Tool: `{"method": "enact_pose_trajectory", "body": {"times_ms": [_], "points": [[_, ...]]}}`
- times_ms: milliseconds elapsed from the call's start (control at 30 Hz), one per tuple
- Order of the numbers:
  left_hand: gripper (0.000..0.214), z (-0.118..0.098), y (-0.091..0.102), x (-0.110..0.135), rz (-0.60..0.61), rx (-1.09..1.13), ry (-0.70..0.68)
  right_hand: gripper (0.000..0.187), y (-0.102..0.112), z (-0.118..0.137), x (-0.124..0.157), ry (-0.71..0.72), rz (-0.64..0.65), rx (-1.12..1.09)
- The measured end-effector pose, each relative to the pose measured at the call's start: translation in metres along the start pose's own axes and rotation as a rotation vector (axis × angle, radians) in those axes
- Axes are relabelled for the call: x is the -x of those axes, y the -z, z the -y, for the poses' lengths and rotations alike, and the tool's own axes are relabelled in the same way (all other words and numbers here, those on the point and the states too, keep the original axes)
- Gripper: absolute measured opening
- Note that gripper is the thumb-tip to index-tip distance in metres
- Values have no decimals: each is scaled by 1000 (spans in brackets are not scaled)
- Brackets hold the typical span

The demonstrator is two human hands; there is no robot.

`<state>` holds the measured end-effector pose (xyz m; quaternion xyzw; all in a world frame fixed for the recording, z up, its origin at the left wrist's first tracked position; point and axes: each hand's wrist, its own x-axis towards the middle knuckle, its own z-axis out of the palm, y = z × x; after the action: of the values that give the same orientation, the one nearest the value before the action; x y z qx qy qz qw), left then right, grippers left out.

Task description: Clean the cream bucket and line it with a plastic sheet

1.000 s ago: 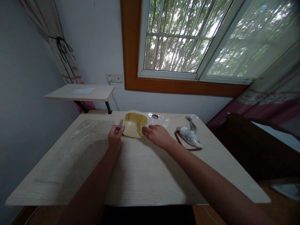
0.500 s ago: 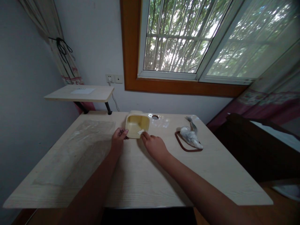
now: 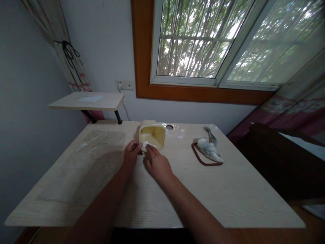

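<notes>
A pale yellow plastic container is tilted toward me near the back of the table, its open side facing me. My left hand grips its lower left corner with thumb and fingers. My right hand presses a crumpled white tissue against the inside of the lower left rim, fingers closed over it. Part of the tissue is hidden under those fingers. To the right, a grey-white stuffed object shaped like a bird or fish lies on the table, with a brown strap looped beside it.
The pale wooden table has a clear plastic sheet on its left part. A raised shelf carrying a paper stands at the back left. A round cable hole lies right of the container. A window is behind.
The container has tipped further toward me, showing more of its back wall. My right hand has slid the tissue left along the rim, closer to my left hand.
</notes>
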<state>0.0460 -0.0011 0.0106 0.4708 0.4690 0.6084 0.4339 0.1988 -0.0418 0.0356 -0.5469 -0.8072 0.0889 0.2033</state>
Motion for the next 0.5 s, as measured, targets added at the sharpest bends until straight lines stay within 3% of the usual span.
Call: {"method": "enact_pose_trajectory", "body": {"times_ms": [133, 300, 500], "points": [[33, -3, -1, 1, -1, 1, 5, 56, 2, -5, 2, 7, -10, 56], [33, -3, -4, 1, -3, 35, 0, 54, 8, -13, 4, -87, -9, 170], [33, -1, -5, 1, 4, 28, 0, 58, -1, 3, 5, -50, 13, 142]]}}
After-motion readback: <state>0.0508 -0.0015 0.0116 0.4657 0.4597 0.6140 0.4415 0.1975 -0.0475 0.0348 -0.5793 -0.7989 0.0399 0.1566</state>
